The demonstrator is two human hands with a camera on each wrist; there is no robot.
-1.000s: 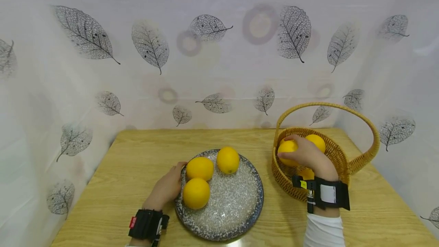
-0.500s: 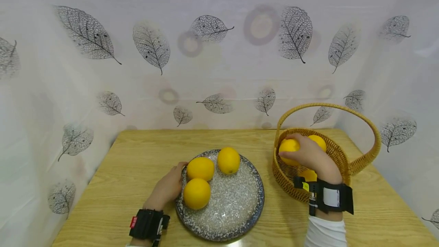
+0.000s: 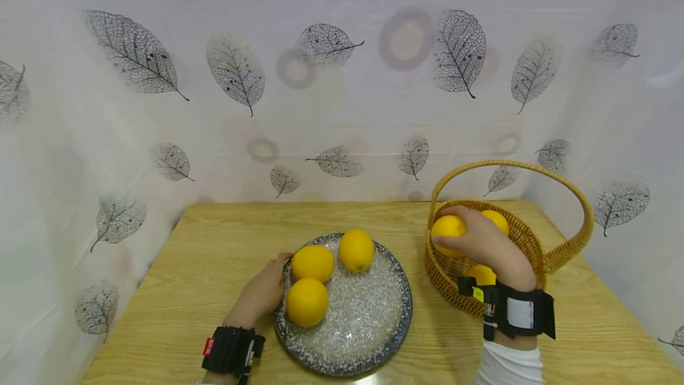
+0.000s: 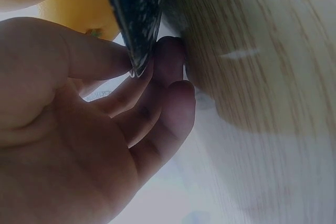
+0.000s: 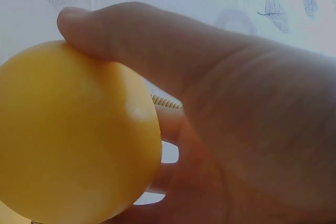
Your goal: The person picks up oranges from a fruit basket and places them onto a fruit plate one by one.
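Note:
In the head view, my right hand (image 3: 483, 242) grips an orange (image 3: 447, 234) at the left side of the wicker basket (image 3: 454, 299). Thumb and fingers wrap that orange (image 5: 79, 135) in the right wrist view. Two more oranges lie in the basket, one at the back (image 3: 497, 220) and one partly hidden under the wrist (image 3: 483, 275). My left hand (image 3: 262, 290) pinches the left rim of a speckled grey plate (image 3: 369, 325), thumb on top and fingers below, as the left wrist view shows. Three oranges (image 3: 307, 302) sit on the plate's left and back parts.
The basket's tall handle (image 3: 579, 212) arches over it and leans right. Plate and basket stand side by side on a wood-grain table (image 3: 214, 236). A leaf-printed curtain (image 3: 342, 111) hangs behind and along both sides.
The right wrist has shifted slightly to the right, and the orange under it shows more. The gripped orange has barely moved. My left hand and the plate stay in place.

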